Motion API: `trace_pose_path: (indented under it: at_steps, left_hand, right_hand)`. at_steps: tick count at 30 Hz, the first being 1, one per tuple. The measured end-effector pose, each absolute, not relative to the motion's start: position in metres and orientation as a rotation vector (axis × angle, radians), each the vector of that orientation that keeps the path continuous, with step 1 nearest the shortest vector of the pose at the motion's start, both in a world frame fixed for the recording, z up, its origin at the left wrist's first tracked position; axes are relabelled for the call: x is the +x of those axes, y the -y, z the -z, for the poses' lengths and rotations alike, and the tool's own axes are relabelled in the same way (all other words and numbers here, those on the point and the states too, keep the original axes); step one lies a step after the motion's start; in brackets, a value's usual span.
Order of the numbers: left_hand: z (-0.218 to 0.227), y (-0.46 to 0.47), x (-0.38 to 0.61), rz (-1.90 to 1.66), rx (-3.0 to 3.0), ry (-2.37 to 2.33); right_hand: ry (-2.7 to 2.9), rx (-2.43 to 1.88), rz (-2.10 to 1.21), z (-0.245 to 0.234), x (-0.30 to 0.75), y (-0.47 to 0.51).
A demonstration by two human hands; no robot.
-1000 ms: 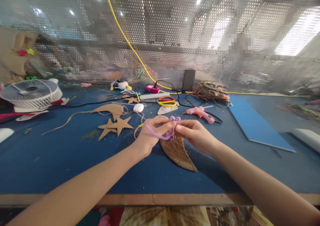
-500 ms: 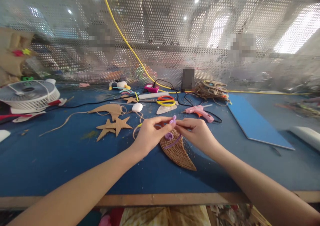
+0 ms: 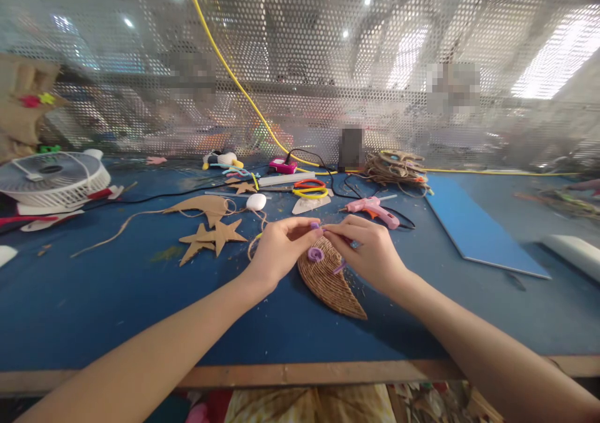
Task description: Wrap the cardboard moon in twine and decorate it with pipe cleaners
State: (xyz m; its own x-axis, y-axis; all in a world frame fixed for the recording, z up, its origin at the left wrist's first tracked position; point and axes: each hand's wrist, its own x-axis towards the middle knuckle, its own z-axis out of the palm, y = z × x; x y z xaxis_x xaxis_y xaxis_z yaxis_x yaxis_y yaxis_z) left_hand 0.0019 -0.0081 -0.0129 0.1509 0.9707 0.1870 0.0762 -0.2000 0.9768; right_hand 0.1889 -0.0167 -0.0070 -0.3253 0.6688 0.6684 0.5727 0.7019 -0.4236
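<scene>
My left hand (image 3: 280, 253) is closed, pinching a soft purple strip (image 3: 314, 225) between thumb and fingers. My right hand (image 3: 372, 249) meets it from the other side, its thumb and index finger closed on the same strip. A loose end of the strip hangs below the right fingers. Under both hands lies a brown crescent (image 3: 332, 290) covered in rows of twine, its upper part hidden by them. A small purple spiral coil (image 3: 315, 255) rests on the crescent.
Cardboard stars (image 3: 228, 235) and a cardboard crescent (image 3: 206, 207) lie to the left, near a white egg-shaped piece (image 3: 256, 202). Behind are scissors with yellow and orange handles (image 3: 310, 192) and a pink glue gun (image 3: 374, 210). A blue board (image 3: 482, 229) lies right, a white fan (image 3: 56, 182) left.
Both hands have shifted slightly left with the purple strip. My right fingers have drawn closer to the left fingertips, and the strip's hanging end looks shorter and lies further right.
</scene>
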Motion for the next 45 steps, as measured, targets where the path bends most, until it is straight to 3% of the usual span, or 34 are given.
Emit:
trace_pose_path:
  at_steps: [7,14,26,36,45]
  left_hand:
    - [0.008,0.009,-0.002,-1.108,1.710,-1.047]
    - [0.003,0.011,-0.006,-1.040,2.136,-1.092]
    - [-0.003,0.013,-0.005,-1.068,2.145,-1.132]
    - [-0.008,0.013,-0.005,-1.074,1.943,-1.033]
    - [-0.001,0.019,-0.002,-1.121,1.829,-0.941]
  right_hand:
    - [1.883,-1.211,-0.697,-0.003,0.188,0.020]
    - [1.965,-1.164,-0.816,-0.007,0.192,0.016]
    - [1.393,-1.001,-1.660,-0.007,0.195,0.012]
    - [1.413,-0.848,-1.802,-0.004,0.205,0.007]
    - [1.568,-0.857,-1.459,-0.007,0.198,0.011]
